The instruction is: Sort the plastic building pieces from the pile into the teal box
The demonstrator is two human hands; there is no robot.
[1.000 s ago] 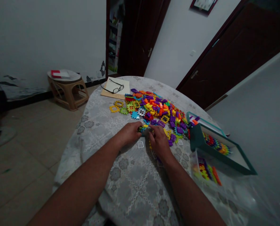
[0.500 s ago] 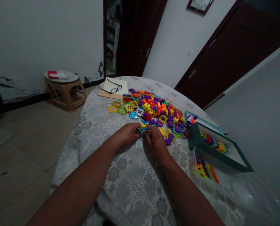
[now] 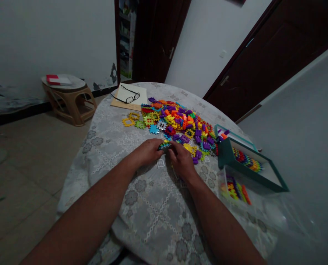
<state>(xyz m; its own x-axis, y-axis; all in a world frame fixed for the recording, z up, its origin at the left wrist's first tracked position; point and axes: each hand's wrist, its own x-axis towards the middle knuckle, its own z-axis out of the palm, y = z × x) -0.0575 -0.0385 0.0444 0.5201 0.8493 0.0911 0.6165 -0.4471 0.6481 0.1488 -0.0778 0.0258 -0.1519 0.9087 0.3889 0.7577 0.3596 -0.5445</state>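
Observation:
Between my two hands, just above the tablecloth, is a small stack of toothed plastic building pieces (image 3: 165, 144), yellow, blue and dark green. My left hand (image 3: 150, 151) is closed on its left end. My right hand (image 3: 181, 156) has its fingers against the right end, thumb bent inward. Fingers hide part of the stack. Right beyond the hands spreads a heap of colourful interlocking building pieces (image 3: 183, 119). A small white window-shaped piece (image 3: 160, 163) lies on the cloth below the hands.
Eyeglasses (image 3: 130, 98) rest on a paper-topped board (image 3: 141, 96) at the far left. To the right are a dark green box (image 3: 224, 151) with rows of pieces and a clear plastic container (image 3: 222, 180) with more pieces. A stool (image 3: 72, 99) stands beyond the table's left side.
The camera view has shifted, so most things appear slightly higher and further left. Both hands stay on the stack, with the right fingers slightly repositioned.

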